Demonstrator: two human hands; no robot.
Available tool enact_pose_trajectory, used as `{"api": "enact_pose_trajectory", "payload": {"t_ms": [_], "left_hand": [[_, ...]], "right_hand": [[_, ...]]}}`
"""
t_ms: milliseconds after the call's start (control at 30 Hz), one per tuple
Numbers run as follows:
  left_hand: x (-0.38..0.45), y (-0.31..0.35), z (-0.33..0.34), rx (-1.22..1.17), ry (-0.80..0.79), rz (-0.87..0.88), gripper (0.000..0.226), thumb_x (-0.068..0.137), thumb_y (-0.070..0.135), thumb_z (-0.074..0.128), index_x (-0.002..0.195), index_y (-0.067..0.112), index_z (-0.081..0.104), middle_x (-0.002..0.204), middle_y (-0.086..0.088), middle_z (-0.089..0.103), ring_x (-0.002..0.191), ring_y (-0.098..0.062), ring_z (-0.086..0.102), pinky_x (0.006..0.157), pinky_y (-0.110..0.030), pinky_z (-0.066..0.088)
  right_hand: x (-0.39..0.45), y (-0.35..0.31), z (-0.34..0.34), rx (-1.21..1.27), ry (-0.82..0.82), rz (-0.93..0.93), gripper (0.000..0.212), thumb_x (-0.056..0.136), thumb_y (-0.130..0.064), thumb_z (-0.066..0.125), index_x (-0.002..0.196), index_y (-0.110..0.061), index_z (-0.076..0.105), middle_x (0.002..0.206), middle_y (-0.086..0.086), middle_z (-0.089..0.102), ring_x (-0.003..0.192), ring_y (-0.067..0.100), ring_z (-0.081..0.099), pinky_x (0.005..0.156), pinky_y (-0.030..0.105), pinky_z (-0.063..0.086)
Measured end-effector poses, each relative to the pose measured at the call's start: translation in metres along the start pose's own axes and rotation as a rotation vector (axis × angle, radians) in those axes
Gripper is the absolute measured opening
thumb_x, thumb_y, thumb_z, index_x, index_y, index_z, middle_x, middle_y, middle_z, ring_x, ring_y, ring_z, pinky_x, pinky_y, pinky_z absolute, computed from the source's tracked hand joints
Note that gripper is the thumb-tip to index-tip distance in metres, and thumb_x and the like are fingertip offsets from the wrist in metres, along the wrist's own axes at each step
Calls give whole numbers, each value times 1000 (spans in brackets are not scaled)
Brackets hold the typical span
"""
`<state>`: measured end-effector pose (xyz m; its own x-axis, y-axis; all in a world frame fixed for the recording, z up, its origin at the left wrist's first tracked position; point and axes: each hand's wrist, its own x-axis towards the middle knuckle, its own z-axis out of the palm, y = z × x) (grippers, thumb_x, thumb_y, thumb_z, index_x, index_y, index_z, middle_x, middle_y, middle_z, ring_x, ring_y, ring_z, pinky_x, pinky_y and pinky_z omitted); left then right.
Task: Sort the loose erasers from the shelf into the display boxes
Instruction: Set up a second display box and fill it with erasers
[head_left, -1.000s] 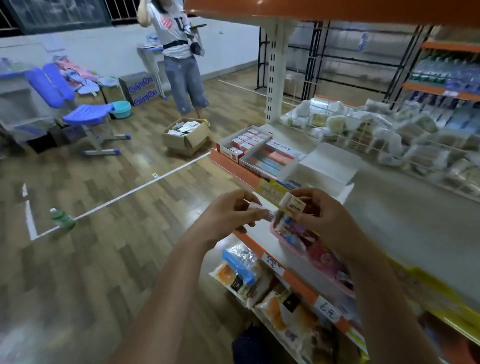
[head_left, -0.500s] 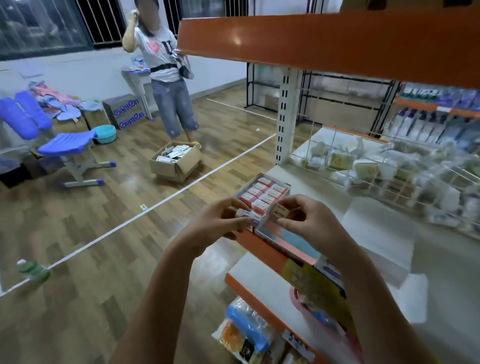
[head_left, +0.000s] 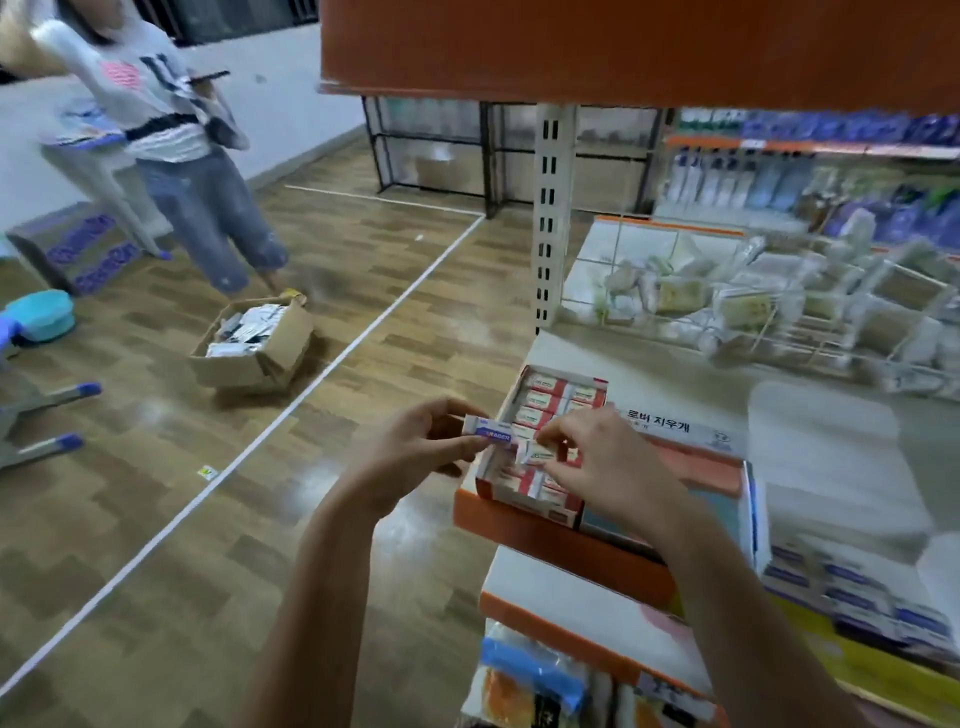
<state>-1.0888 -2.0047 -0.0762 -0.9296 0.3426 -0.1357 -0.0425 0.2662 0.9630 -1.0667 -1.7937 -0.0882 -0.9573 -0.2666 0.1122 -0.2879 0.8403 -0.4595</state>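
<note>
scanning from the left, i saw a bystander (head_left: 171, 156) standing on the wood floor beside an open cardboard box (head_left: 254, 343) of packets, well apart from my work. nearer in, my left hand (head_left: 415, 452) pinched a blue-sleeved eraser (head_left: 491, 432) between thumb and fingertips, holding it in the air just beside the left wall of the red display box (head_left: 540, 441). that box sat at the front corner of the orange-edged shelf (head_left: 566, 540), its rows of red-and-white erasers mostly filled. my right hand (head_left: 608, 462) hovered over the box's middle, fingers curled onto a small white eraser (head_left: 540, 454) that was tilted partly into a row; whether it was seated i could not tell. right of that lay a second flat box with a korean-lettered lid (head_left: 675, 428), and further right a blurred tray of blue-labelled erasers (head_left: 852, 597).

the risks, as i judged them: the blue-sleeved eraser looked unlike the red stock, so dropping it there would have mis-sorted it. the box sat close to the shelf lip, and a hard push from the right hand could have nudged it off. the left hand's light pinch over open floor could have let its eraser fall.
</note>
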Motion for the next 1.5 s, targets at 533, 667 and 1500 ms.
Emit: {"api": "enact_pose_trajectory", "payload": {"t_ms": [533,667,1500], "left_hand": [[70,1,-30,37,-368,204,22,72,36,69,93,31,64,88,9,70,70,-1,60,54,-15,47],[76,13,-8,14,-459,255,15,74,38,68,88,39,64,92,4,69,74,-7,62,55,-18,48],[53,58,288,631,-521,394,18,81,35,65,96,32,55,83,19,59,82,-6,59,66,-19,47]], "right_hand": [[3,-41,52,-52,212,324,24,89,-27,59,112,-22,60,118,-7,50,112,8,45,92,19,39],[-9,-34,34,-20,255,365,23,89,-30,59,111,-24,61,117,-7,52,111,7,44,89,16,32],[-207,141,-94,20,365,852,26,90,-36,54,99,-13,63,92,0,64,79,17,58,69,27,41]]}}
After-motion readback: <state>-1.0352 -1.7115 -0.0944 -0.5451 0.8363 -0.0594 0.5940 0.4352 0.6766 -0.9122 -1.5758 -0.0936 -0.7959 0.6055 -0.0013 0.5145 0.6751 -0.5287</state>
